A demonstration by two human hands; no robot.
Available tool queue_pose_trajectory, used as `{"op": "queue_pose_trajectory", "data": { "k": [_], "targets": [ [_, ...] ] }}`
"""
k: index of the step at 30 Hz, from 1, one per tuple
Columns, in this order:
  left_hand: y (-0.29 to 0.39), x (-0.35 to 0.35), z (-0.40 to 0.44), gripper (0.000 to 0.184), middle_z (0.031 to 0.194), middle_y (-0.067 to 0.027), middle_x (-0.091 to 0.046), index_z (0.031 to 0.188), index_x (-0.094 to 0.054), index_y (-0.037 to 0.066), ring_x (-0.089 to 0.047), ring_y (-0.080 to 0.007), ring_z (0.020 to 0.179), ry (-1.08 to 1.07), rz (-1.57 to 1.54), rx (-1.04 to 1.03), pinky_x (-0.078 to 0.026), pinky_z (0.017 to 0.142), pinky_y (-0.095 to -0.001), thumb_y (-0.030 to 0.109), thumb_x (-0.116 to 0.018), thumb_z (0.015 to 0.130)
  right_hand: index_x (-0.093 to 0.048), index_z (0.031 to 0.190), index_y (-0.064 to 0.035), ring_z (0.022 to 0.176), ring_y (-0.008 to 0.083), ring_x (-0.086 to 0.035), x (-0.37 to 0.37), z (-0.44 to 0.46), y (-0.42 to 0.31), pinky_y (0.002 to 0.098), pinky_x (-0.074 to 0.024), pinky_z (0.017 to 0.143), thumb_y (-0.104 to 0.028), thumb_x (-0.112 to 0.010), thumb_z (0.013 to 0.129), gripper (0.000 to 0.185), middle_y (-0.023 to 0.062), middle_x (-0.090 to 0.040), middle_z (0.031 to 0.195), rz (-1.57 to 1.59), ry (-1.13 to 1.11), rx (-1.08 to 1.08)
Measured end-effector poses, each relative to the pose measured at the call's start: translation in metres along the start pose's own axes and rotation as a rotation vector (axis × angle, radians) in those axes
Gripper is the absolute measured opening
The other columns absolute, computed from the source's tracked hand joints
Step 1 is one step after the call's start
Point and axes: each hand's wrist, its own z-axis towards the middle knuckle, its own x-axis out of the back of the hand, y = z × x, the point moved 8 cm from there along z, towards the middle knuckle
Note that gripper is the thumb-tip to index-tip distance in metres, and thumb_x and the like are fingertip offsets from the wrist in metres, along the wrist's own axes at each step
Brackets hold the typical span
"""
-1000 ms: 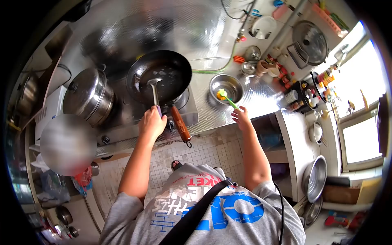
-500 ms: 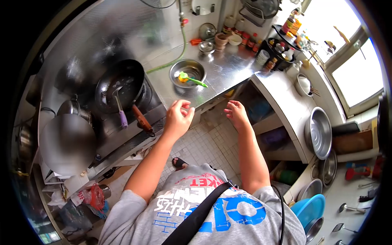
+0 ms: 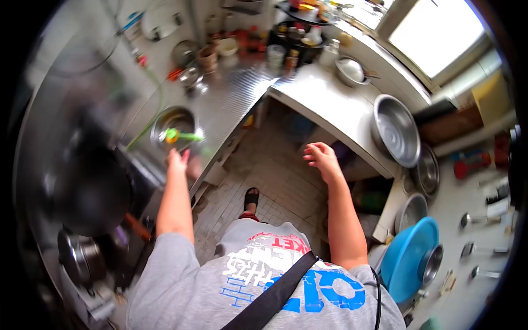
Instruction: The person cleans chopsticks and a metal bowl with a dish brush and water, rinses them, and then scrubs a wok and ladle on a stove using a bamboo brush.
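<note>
My right grip (image 3: 322, 158) is apart, my left grip (image 3: 177, 160) I cannot tell, and bumping the green handle (image 3: 188, 136) could tip the ten-o'clock bowl (image 3: 175, 115)

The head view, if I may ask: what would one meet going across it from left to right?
Pot, wooden handle, left hand, sandal, right hand, blue basin, ladle.

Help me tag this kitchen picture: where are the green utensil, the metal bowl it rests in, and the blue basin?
Green utensil (image 3: 188, 136): head view, on its handle.
Metal bowl (image 3: 174, 116): head view, on its inner wall.
Blue basin (image 3: 406, 254): head view, on its curved wall.
</note>
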Motion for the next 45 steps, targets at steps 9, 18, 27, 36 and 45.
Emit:
{"op": "queue_pose_trajectory", "data": {
  "k": [9, 18, 27, 36, 45],
  "targets": [
    [0.003, -0.104, -0.090, 0.041, 0.122, -0.0211, -0.053, 0.129, -0.040, 0.001, -0.064, -0.0315, 0.095, -0.130, 0.548, -0.223, -0.062, 0.062, -0.0383, 0.005, -0.054, 0.091, -0.057, 0.119, -0.0028, 0.089, 0.0194, -0.067, -0.036, 0.054, -0.050, 0.0336, -0.0537, 0.079, -0.031, -0.069, 0.089, 0.043, 0.0123, -0.066, 0.099, -0.289, 0.005, 0.231],
    [-0.150, -0.302, -0.259, 0.022, 0.104, -0.0153, -0.061, 0.113, -0.048, -0.001, -0.068, -0.0235, 0.078, -0.738, 0.832, -0.092, -0.062, 0.055, -0.0331, 0.001, -0.049, 0.091, -0.029, 0.131, 0.0004, 0.089, 0.0302, -0.067, -0.009, 0.071, -0.068, 0.0393, -0.0547, 0.080, -0.044, -0.076, 0.081, 0.081, 0.0238, -0.061, 0.104, -0.443, -0.055, 0.087],
    [-0.339, -0.470, -0.463, 0.032, 0.096, -0.0116, -0.062, 0.118, -0.053, -0.001, -0.065, -0.0181, 0.072, -1.302, 0.918, -0.154, -0.062, 0.054, -0.0327, 0.001, -0.052, 0.087, -0.039, 0.115, 0.0024, 0.094, 0.0508, -0.060, 0.228, 0.060, -0.049, 0.0542, -0.0467, 0.083, -0.024, -0.052, 0.089, 0.040, 0.0344, -0.063, 0.095, -0.389, 0.488, 0.167],
    [-0.505, -0.601, -0.615, 0.066, 0.139, -0.0266, -0.041, 0.146, -0.038, 0.017, -0.064, -0.0459, 0.092, -1.460, 1.300, -1.469, -0.054, 0.081, -0.0491, 0.006, -0.054, 0.083, -0.046, 0.113, 0.0016, 0.094, 0.0493, -0.061, 0.473, 0.002, -0.004, 0.0530, -0.0472, 0.083, -0.028, -0.053, 0.091, 0.038, 0.0316, -0.064, 0.094, -0.357, 0.971, 0.010],
    [-0.615, -0.588, -0.617, 0.064, 0.143, -0.0278, -0.040, 0.146, -0.037, 0.013, -0.067, -0.0453, 0.085, -1.579, 1.514, -1.519, -0.056, 0.077, -0.0484, 0.005, -0.052, 0.084, -0.054, 0.107, -0.0009, 0.095, 0.0461, -0.061, 0.533, -0.034, 0.042, 0.0525, -0.0472, 0.082, -0.034, -0.058, 0.093, 0.037, 0.0250, -0.066, 0.098, -0.268, 1.089, -0.057]
  ]
}}
